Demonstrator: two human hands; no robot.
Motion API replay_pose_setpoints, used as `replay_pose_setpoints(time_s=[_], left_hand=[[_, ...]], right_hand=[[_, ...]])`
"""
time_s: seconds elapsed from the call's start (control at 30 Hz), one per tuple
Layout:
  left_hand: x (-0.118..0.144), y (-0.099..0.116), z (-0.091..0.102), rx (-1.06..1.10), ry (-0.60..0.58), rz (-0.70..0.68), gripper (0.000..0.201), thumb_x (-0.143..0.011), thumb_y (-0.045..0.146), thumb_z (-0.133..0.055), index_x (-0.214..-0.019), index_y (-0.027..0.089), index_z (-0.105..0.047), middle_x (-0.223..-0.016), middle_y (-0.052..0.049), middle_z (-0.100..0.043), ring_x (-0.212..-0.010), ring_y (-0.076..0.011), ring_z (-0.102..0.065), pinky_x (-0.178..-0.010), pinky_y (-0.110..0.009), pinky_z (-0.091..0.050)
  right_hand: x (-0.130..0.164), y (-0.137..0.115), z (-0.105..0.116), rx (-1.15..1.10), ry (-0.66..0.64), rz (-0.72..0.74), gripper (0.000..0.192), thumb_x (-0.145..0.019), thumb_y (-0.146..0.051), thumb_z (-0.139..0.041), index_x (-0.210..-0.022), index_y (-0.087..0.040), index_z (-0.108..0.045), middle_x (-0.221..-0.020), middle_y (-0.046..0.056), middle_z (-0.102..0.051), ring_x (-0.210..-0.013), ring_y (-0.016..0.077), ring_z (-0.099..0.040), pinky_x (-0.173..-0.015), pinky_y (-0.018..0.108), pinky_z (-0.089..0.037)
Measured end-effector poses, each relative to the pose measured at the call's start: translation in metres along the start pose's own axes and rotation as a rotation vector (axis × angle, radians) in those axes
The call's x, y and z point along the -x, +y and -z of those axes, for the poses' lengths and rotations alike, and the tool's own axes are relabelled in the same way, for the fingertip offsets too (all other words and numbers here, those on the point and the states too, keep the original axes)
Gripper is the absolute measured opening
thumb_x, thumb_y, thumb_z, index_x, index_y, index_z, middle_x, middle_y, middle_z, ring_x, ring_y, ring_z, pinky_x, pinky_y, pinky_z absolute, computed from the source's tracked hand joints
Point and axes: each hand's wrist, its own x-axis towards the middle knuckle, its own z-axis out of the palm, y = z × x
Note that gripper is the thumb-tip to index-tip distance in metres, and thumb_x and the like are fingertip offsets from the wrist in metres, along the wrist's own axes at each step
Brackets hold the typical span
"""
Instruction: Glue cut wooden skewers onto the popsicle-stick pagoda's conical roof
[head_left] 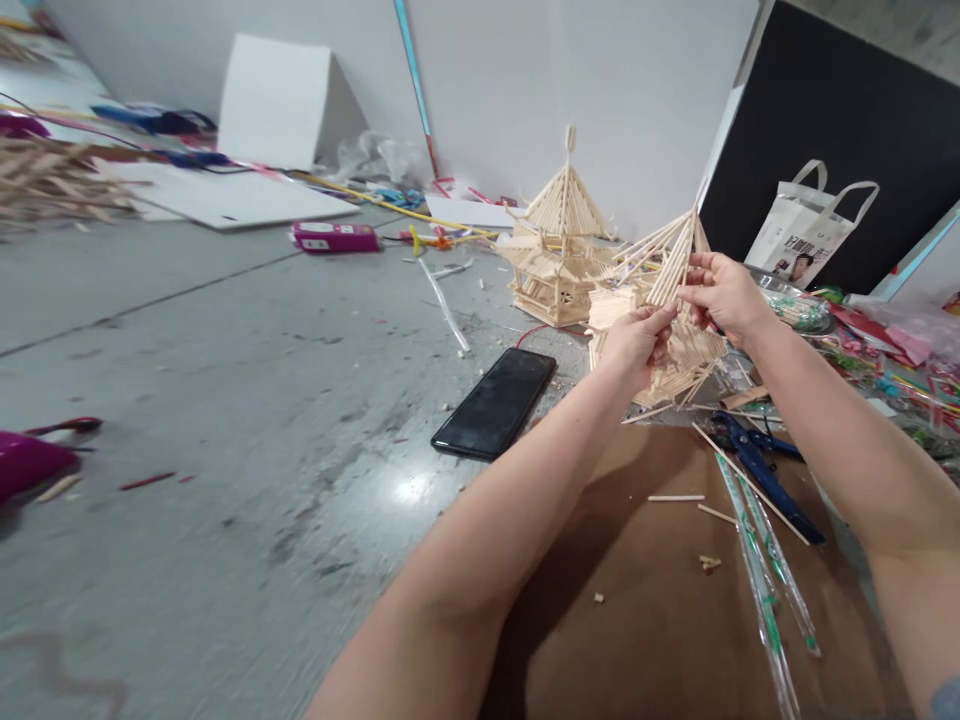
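Note:
A cone-shaped roof of thin wooden sticks [679,262] rises over the lower part of a stick model [694,350]. My left hand [636,345] is closed, its thumb and fingers pinched at the roof's lower edge. From the right, my right hand [724,292] grips the same edge between thumb and fingers. Whether a single loose stick is between my fingertips is too small to make out. Just behind and to the left stands a stick pagoda [566,245] with a pointed roof and a finial.
A black phone [495,402] lies left of my forearm. On the brown board [600,640] are blue-handled cutters [772,480], plastic-wrapped sticks [757,560] and scraps. A purple power strip [335,237] sits farther left. Bags and packaging clutter the right, near a white tote bag [802,230].

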Motion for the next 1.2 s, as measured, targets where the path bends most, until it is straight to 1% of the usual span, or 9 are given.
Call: replay_pose_setpoints(time_s=[0.1,0.2,0.37,0.53,0.63,0.8,0.93,1.07,1.2], left_hand=[[0.0003,-0.0007,-0.0007,0.004,-0.006,-0.01,0.024,-0.074,0.024,-0.058,-0.06,0.017,-0.039,-0.039,0.009,-0.035,-0.027,-0.0013,-0.025,-0.033,-0.016,-0.015],[0.0014,-0.0005,0.0008,0.014,-0.012,-0.006,0.024,-0.07,0.024,-0.06,-0.06,0.017,-0.04,-0.04,0.009,-0.036,-0.028,-0.0014,-0.026,-0.033,-0.017,-0.015],[0.0021,0.0022,0.0055,0.057,0.018,0.043,0.009,-0.065,0.022,-0.057,-0.065,0.015,-0.052,-0.039,0.008,-0.039,-0.027,-0.0021,-0.025,-0.033,-0.019,-0.016],[0.0021,0.0023,0.0065,0.058,0.026,0.076,0.009,-0.066,0.021,-0.055,-0.07,0.013,-0.056,-0.039,0.007,-0.041,-0.027,-0.0022,-0.025,-0.033,-0.018,-0.017],[0.0029,0.0009,0.0063,0.047,-0.006,0.046,0.009,-0.067,0.022,-0.058,-0.068,0.013,-0.055,-0.04,0.008,-0.04,-0.027,-0.0015,-0.025,-0.033,-0.017,-0.016],[0.0034,0.0001,0.0059,0.031,-0.054,0.001,0.022,-0.068,0.024,-0.065,-0.062,0.015,-0.045,-0.041,0.009,-0.041,-0.027,-0.001,-0.027,-0.033,-0.016,-0.016],[0.0017,0.0007,0.005,0.025,-0.051,0.011,0.023,-0.07,0.024,-0.063,-0.062,0.016,-0.044,-0.041,0.009,-0.041,-0.026,-0.0006,-0.026,-0.031,-0.016,-0.016],[0.0006,0.0008,0.0041,0.028,-0.056,0.003,0.026,-0.07,0.025,-0.064,-0.061,0.016,-0.042,-0.041,0.009,-0.043,-0.025,-0.0005,-0.026,-0.031,-0.016,-0.016],[0.0009,0.0012,0.0034,0.007,-0.029,-0.005,0.024,-0.071,0.024,-0.062,-0.061,0.015,-0.042,-0.041,0.008,-0.045,-0.025,-0.0005,-0.026,-0.031,-0.016,-0.016]], right_hand=[[-0.0006,-0.001,-0.0014,-0.001,0.012,-0.001,0.028,-0.068,0.001,-0.051,-0.087,-0.018,-0.044,-0.067,-0.006,-0.056,-0.031,0.0016,-0.04,-0.024,0.015,-0.028],[-0.0013,-0.001,-0.0023,0.005,0.017,-0.004,0.027,-0.068,0.001,-0.05,-0.085,-0.019,-0.044,-0.066,-0.007,-0.056,-0.03,0.0017,-0.039,-0.024,0.016,-0.028],[-0.0008,-0.0015,-0.0031,0.016,0.02,-0.014,0.027,-0.068,0.001,-0.051,-0.085,-0.019,-0.043,-0.065,-0.007,-0.057,-0.03,0.0023,-0.039,-0.024,0.016,-0.027],[0.0006,-0.0034,-0.0036,0.017,0.035,-0.011,0.027,-0.068,0.002,-0.051,-0.084,-0.019,-0.044,-0.064,-0.006,-0.057,-0.029,0.0023,-0.038,-0.024,0.016,-0.026],[0.0007,-0.0034,-0.0034,0.013,0.035,-0.014,0.027,-0.068,0.002,-0.051,-0.083,-0.019,-0.044,-0.064,-0.007,-0.057,-0.029,0.0021,-0.038,-0.024,0.016,-0.027],[0.0002,-0.0012,-0.0026,0.012,0.037,-0.016,0.026,-0.068,0.0,-0.052,-0.084,-0.019,-0.044,-0.067,-0.006,-0.057,-0.03,0.0016,-0.038,-0.024,0.015,-0.027],[0.0002,0.0002,-0.0019,0.009,0.033,-0.004,0.027,-0.068,-0.001,-0.053,-0.086,-0.019,-0.045,-0.069,-0.005,-0.057,-0.032,0.001,-0.039,-0.024,0.014,-0.026],[0.0001,-0.0001,-0.002,0.022,0.036,-0.012,0.027,-0.067,-0.002,-0.054,-0.086,-0.019,-0.044,-0.069,-0.006,-0.056,-0.032,0.0016,-0.039,-0.025,0.015,-0.027],[0.0002,0.0006,-0.0022,0.022,0.038,-0.012,0.027,-0.067,-0.003,-0.053,-0.087,-0.019,-0.044,-0.07,-0.005,-0.056,-0.032,0.002,-0.039,-0.026,0.016,-0.028]])
